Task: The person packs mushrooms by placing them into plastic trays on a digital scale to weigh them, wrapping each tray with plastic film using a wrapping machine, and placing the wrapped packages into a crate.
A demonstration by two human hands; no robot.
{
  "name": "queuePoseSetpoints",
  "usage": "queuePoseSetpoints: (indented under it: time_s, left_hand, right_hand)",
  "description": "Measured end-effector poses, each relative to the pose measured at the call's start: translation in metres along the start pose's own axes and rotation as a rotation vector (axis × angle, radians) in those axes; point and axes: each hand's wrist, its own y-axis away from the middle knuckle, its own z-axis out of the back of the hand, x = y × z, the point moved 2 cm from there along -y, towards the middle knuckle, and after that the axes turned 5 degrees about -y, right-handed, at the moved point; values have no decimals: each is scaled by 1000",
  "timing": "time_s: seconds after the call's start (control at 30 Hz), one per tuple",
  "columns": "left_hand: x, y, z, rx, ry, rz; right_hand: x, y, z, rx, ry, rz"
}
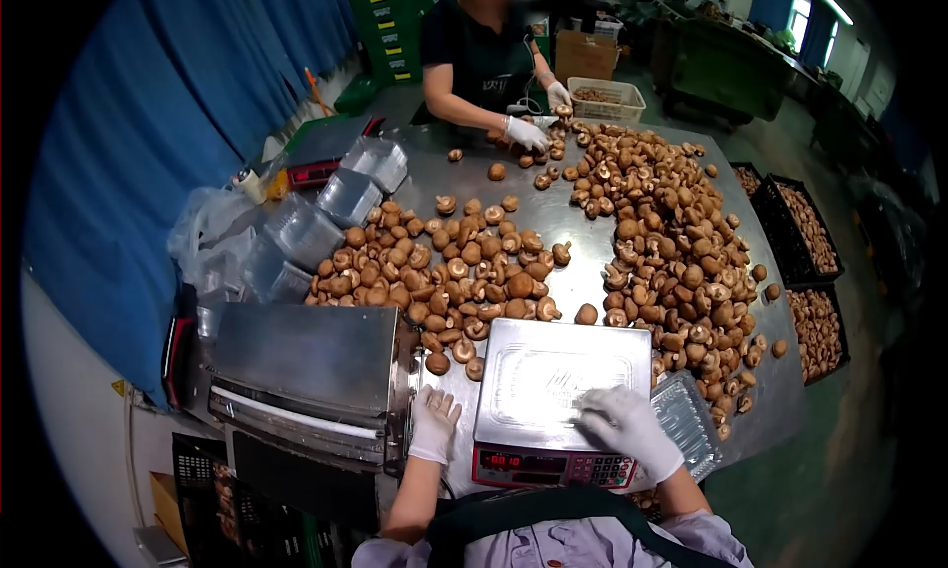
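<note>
My left hand [433, 425], in a white glove, rests on the table between the wrapping machine [306, 356] and the scale. Its fingers are loosely bent and apart, with nothing in them. My right hand [630, 430], also gloved, lies over the right front part of the scale [538, 370], fingers stretched to the left. No object shows in it. Red digits glow on the scale's front panel, and its metal plate bears nothing but glare. A clear plastic tray [688, 420] sits right of the scale, beside my right hand. Brown mushrooms [474, 272] lie loose beyond the scale.
A larger mushroom heap [671, 222] runs along the table's right side. Stacked clear trays [306, 227] stand at the left. Across the table, a co-worker's gloved hands [528, 133] handle mushrooms near a white basket [632, 99]. Black crates [805, 227] of mushrooms stand right of the table.
</note>
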Motion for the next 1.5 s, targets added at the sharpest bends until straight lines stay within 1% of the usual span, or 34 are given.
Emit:
queuePoseSetpoints:
  time_s: [0.03, 0.07, 0.13, 0.17, 0.2, 0.23, 0.27, 0.33, 0.37, 0.4, 0.47, 0.5, 0.6, 0.63, 0.67, 0.7, 0.73, 0.8, 0.83, 0.87, 0.93, 1.0, 1.07, 1.1, 1.13, 1.17, 1.2, 1.23, 1.27, 1.3, 1.33, 1.4, 1.47, 1.5]
  left_hand:
    - [0, -3, 1, 5, 33, 7]
    - [0, -6, 0, -3, 38, 10]
    - [-1, -9, -7, 16, 132, -6]
    - [-2, -11, -13, 11, 135, -3]
    - [-5, -9, -25, 106, 111, -39]
    - [-9, -9, -34, 199, 86, -73]
    - [-12, -15, -40, 199, 88, -72]
    - [-18, -32, -55, 371, 143, -15]
    - [-21, -37, -64, 397, 212, 27]
    - [-26, -41, -72, 395, 210, 26]
    - [-35, -47, -90, 571, 251, 70]
    - [-41, -50, -94, 621, 211, 92]
    - [-45, -88, -93, 675, 229, 155]
    - [-44, -88, -99, 720, 286, 112]
    - [-42, -89, -105, 710, 293, 110]
    - [-42, -90, -110, 686, 330, 89]
    - [-43, -92, -117, 664, 364, 69]
    - [-43, -99, -133, 585, 301, 62]
    - [-42, -105, -142, 635, 244, 62]
    - [-45, -101, -155, 685, 186, 61]
    - [-47, -99, -171, 712, 201, 69]
    - [-45, -106, -173, 705, 267, 157]
    - [-45, -103, -175, 732, 225, 146]
    - [-44, -103, -175, 692, 213, 105]
    - [-43, -103, -176, 654, 203, 61]
    - [-41, -103, -177, 607, 269, 72]
    - [-38, -104, -178, 609, 267, 68]
    - [-39, -103, -181, 568, 255, -35]
    - [-41, -100, -183, 529, 244, -139]
    - [-42, -98, -183, 512, 291, -58]
    - [-42, -101, -183, 516, 291, -60]
    - [-45, -107, -183, 531, 235, -179]
    - [-53, -89, -190, 573, 243, -158]
    - [-56, -78, -192, 556, 198, -93]
  right_hand:
    - [-3, -3, 9, -43, -60, -116]
    - [-17, -6, 10, -124, -136, -184]
    - [-41, -18, 25, -142, -218, -355]
    - [-55, -28, 29, -124, -321, -453]
    - [-72, -41, 31, -105, -424, -552]
    - [-88, -54, 30, -81, -462, -571]
    - [-106, -70, 28, -59, -500, -586]
    - [-136, -106, 19, 39, -714, -713]
    - [-142, -123, 14, 68, -812, -791]
    - [-175, -137, -5, 108, -963, -813]
    - [-214, -162, -35, 156, -1042, -865]
    - [-221, -175, -44, 188, -1053, -921]
    - [-244, -208, -89, 255, -1099, -1052]
    - [-232, -218, -95, 267, -1164, -1003]
    - [-220, -228, -98, 281, -1227, -954]
    - [-242, -234, -117, 368, -1146, -951]
    - [-218, -240, -111, 266, -1109, -1019]
    - [-220, -244, -118, 387, -1223, -912]
    - [-209, -247, -115, 476, -1292, -882]
    - [-195, -251, -117, 269, -1132, -854]
    - [-182, -254, -114, 251, -1070, -917]
    - [-213, -259, -143, 380, -1079, -600]
    - [-178, -260, -130, 429, -1052, -630]
    - [-179, -261, -134, 419, -1036, -628]
    - [-163, -259, -126, 429, -1104, -658]
    - [-167, -259, -132, 432, -1059, -630]
    - [-170, -260, -138, 434, -1015, -601]
    - [-163, -260, -136, 402, -979, -595]
    - [-159, -260, -134, 387, -1017, -581]
    - [-163, -261, -139, 379, -1010, -581]
    - [-159, -262, -139, 374, -1005, -588]
    - [-153, -261, -130, 338, -1003, -570]
    - [-142, -263, -117, 324, -1005, -564]
    - [-135, -262, -109, 299, -1006, -563]
